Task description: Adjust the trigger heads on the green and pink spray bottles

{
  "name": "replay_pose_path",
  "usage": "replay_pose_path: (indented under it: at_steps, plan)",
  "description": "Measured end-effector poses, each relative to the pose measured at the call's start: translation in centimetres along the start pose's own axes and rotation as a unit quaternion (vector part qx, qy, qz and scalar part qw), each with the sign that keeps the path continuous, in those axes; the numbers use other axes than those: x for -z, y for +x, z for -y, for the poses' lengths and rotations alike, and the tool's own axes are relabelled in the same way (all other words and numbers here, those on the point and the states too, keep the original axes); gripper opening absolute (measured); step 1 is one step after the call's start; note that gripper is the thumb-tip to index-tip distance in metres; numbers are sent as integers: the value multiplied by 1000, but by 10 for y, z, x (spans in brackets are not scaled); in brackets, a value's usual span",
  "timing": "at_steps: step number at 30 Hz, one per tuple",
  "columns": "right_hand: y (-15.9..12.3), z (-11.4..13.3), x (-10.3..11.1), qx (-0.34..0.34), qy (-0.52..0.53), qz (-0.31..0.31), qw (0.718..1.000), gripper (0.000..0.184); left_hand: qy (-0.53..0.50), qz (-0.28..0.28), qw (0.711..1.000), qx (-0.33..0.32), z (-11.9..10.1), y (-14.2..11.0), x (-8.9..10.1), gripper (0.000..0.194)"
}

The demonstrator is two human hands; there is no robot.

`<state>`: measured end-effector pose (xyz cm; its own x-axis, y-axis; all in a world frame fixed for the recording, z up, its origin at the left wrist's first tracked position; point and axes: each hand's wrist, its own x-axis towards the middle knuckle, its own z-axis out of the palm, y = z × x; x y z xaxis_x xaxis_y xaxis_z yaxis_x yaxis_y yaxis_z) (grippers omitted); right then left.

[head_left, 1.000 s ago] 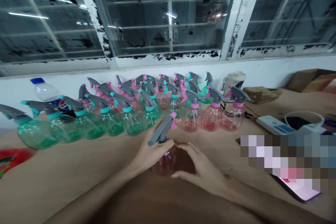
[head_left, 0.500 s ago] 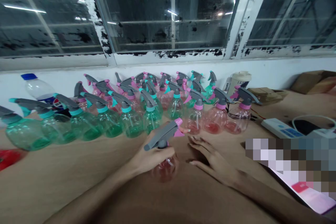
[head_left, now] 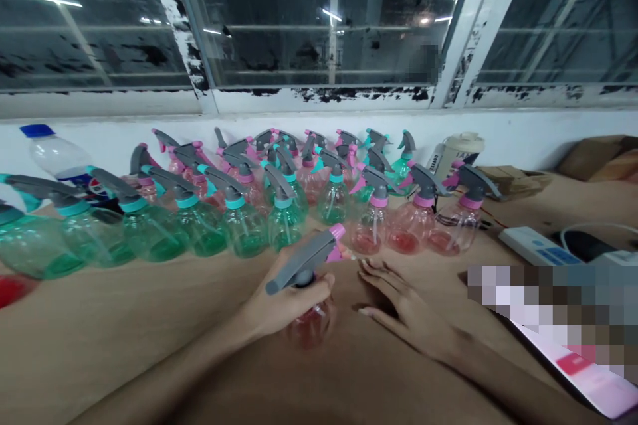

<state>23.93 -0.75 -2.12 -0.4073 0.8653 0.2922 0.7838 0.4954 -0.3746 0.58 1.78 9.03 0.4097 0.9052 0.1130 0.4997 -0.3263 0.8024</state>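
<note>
Head view, held spray bottle (head_left: 306,260), green bottles (head_left: 246,229) behind, cardboard (head_left: 595,156) right

A see-through pink spray bottle (head_left: 308,331) stands roughly upright in the left hand (head_left: 284,292), its gray head (head_left: 305,259) and pink nozzle (head_left: 337,232) pointing forward and right.

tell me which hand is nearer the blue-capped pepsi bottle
Left. The left hand, gripping a pink spray bottle, is right of the Pepsi bottle; the right hand is farther right.
</note>
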Motion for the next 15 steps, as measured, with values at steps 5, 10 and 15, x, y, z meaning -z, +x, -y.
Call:
replay_pose_path:
  at_steps: [5, 10, 15]
  plan:
    - [0, 0, 1, -4, 18, -10, 1000, 58, -42, 31, 999, 11, -7, -1, 1, 21]
    - [-3, -4, -2, -5, -2, -1, 1000, 60, -78, -6, 997, -10, -7, -1, -4, 21]
    - [-3, -6, -3, 6, -23, 1, 1000, 59, -69, -3, 998, 1, -11, -1, -4, 18]
